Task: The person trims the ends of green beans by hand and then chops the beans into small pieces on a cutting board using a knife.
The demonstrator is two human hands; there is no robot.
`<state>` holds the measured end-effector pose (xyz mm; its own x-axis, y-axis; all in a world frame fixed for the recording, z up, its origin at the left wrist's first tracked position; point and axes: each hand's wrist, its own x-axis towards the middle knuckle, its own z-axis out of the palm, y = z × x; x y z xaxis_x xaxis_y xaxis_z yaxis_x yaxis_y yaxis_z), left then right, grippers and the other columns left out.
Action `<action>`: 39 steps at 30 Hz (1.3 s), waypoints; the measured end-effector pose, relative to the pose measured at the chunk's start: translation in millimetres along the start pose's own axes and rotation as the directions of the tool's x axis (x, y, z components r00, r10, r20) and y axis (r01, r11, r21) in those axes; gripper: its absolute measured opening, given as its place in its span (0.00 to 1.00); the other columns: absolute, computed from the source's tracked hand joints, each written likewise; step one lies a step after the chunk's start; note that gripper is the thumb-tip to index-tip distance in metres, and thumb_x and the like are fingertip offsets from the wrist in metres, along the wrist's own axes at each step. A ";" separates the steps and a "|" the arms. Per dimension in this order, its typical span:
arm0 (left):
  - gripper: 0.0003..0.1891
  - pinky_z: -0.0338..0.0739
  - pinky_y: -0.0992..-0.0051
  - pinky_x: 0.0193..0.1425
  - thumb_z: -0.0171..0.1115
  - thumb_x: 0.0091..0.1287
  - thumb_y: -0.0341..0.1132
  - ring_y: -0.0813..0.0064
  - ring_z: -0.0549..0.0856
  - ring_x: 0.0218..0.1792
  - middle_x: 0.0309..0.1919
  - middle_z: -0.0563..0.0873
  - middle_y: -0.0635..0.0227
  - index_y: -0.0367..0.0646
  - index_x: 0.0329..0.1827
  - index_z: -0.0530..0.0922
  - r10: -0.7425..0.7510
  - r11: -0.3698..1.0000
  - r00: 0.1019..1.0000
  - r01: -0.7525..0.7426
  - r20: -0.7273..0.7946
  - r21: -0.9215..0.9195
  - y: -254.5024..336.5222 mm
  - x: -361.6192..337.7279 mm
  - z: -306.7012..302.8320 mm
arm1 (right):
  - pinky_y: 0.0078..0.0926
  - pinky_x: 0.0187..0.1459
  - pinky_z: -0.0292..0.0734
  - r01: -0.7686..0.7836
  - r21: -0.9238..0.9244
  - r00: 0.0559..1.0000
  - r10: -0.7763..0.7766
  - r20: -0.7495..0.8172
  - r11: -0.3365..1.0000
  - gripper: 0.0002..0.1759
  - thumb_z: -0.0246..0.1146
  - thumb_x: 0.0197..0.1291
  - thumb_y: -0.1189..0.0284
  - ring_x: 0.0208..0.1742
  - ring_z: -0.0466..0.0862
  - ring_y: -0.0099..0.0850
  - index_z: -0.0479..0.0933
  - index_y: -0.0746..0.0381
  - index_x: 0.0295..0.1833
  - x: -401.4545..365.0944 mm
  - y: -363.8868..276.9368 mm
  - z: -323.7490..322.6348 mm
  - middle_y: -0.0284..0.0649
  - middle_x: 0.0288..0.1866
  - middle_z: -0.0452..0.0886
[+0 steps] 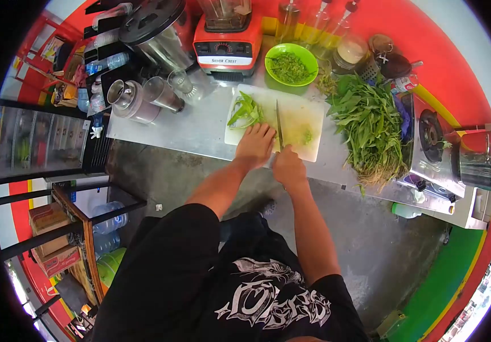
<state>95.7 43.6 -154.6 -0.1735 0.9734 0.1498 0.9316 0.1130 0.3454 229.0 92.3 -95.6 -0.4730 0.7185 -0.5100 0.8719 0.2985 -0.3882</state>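
A white cutting board (pixel 299 105) lies on the metal counter. My right hand (pixel 289 166) is closed round the handle of a knife (pixel 280 121), whose blade points away from me over the board. Just left of the blade, my left hand (pixel 256 143) presses on the board with its fingers bent, at the lower end of some green leaves (pixel 246 109). What lies under its fingertips is hidden. A few chopped green bits (pixel 307 137) rest right of the knife. Beyond the board stands a green bowl (pixel 312 69) of chopped greens.
A large bunch of leafy greens (pixel 365 117) with roots lies right of the board, beside a stove (pixel 428 157) and a metal pot (pixel 479 158). A red blender (pixel 226 45) stands behind. Metal cups (pixel 163 94) and a shaker (pixel 133 100) are at left.
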 end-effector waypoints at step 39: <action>0.12 0.69 0.57 0.61 0.55 0.72 0.39 0.55 0.76 0.54 0.49 0.78 0.59 0.44 0.52 0.75 -0.033 0.994 0.999 0.033 -0.005 -0.107 -0.7 1.7 -0.9 | 0.57 0.45 0.80 -0.078 0.240 0.943 0.149 -0.297 0.968 0.18 0.57 0.73 0.59 0.42 0.86 0.62 0.75 0.67 0.48 -20.8 35.9 6.8 0.61 0.38 0.86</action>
<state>94.5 45.0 -153.8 -0.2058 0.9682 0.1425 0.8862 0.1227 0.4468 269.3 83.8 -104.2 -0.2782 0.9088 -0.3109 0.8502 0.0824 -0.5200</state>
